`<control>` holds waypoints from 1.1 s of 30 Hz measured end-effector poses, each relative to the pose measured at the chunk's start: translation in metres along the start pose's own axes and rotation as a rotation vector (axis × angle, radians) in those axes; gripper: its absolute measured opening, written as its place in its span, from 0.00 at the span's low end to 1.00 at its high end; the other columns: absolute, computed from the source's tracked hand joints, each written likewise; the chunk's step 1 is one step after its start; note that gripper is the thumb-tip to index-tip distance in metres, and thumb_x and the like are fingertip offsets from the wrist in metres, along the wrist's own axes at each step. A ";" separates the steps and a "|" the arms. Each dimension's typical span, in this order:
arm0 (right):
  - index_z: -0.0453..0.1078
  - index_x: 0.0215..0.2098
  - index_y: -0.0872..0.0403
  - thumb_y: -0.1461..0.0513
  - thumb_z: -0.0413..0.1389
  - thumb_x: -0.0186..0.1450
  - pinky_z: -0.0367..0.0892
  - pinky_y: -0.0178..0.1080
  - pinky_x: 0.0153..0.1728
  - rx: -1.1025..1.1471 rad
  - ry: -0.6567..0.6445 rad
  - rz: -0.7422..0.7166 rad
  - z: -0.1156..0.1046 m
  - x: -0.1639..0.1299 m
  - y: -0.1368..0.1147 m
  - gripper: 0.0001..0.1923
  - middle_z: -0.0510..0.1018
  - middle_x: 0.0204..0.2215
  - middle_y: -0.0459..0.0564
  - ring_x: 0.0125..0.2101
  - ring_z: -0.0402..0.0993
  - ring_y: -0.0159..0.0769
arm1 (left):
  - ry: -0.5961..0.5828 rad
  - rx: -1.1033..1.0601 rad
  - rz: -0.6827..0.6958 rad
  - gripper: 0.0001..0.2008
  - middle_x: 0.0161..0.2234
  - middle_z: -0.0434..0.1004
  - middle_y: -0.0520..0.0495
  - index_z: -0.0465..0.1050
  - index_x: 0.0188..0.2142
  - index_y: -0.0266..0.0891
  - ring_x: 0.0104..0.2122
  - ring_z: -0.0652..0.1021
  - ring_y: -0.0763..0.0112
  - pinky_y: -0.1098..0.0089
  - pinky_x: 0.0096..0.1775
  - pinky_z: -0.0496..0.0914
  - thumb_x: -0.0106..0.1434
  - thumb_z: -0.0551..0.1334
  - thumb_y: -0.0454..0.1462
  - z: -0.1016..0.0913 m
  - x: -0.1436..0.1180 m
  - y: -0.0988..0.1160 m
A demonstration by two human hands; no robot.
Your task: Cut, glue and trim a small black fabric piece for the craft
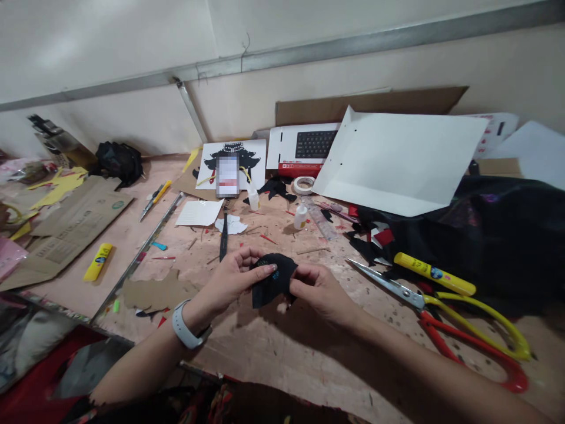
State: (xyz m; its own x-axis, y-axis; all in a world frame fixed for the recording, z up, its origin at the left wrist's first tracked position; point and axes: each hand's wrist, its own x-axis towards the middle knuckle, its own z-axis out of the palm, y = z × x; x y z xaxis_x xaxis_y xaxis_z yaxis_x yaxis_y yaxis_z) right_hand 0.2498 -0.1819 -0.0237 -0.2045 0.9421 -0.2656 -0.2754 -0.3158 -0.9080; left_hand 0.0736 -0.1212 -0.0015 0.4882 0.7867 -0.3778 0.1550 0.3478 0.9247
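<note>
Both hands pinch the black cloth piece (272, 280) above the desk (273, 353): left hand (236, 275) steadying, right hand (318, 288) gripping its edge taut.

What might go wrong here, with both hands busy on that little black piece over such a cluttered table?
The black piece, pinched between left hand and right hand, looks thin and might tear or crease. The open scissors lie close to the right forearm, blades pointing inward; a careless sweep might catch them. The small glue bottle could tip over.
</note>
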 end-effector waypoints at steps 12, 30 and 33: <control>0.76 0.28 0.57 0.62 0.61 0.54 0.64 0.32 0.28 -0.023 -0.052 0.005 -0.001 0.001 0.000 0.05 0.75 0.23 0.45 0.25 0.68 0.29 | -0.006 -0.130 -0.061 0.17 0.33 0.78 0.49 0.76 0.35 0.35 0.30 0.75 0.74 0.73 0.35 0.67 0.49 0.73 0.43 0.003 0.002 -0.005; 0.77 0.29 0.56 0.59 0.62 0.54 0.63 0.34 0.30 0.079 -0.066 0.049 0.000 0.002 0.001 0.08 0.76 0.24 0.45 0.26 0.68 0.31 | 0.048 -0.253 0.053 0.13 0.27 0.73 0.54 0.69 0.28 0.36 0.28 0.72 0.77 0.75 0.34 0.65 0.51 0.72 0.38 0.006 0.003 -0.007; 0.77 0.31 0.56 0.60 0.62 0.53 0.63 0.34 0.30 0.032 -0.066 0.021 0.000 0.002 0.000 0.09 0.77 0.26 0.46 0.26 0.68 0.31 | 0.037 -0.252 0.048 0.15 0.28 0.75 0.53 0.68 0.31 0.37 0.30 0.74 0.76 0.74 0.35 0.66 0.50 0.73 0.38 0.006 0.004 -0.007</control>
State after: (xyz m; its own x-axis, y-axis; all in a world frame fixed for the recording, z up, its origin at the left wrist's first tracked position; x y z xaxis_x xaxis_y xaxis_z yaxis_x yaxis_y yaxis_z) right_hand 0.2496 -0.1805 -0.0243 -0.2717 0.9262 -0.2614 -0.3001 -0.3396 -0.8914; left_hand 0.0798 -0.1234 -0.0099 0.4570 0.8222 -0.3393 -0.0893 0.4219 0.9022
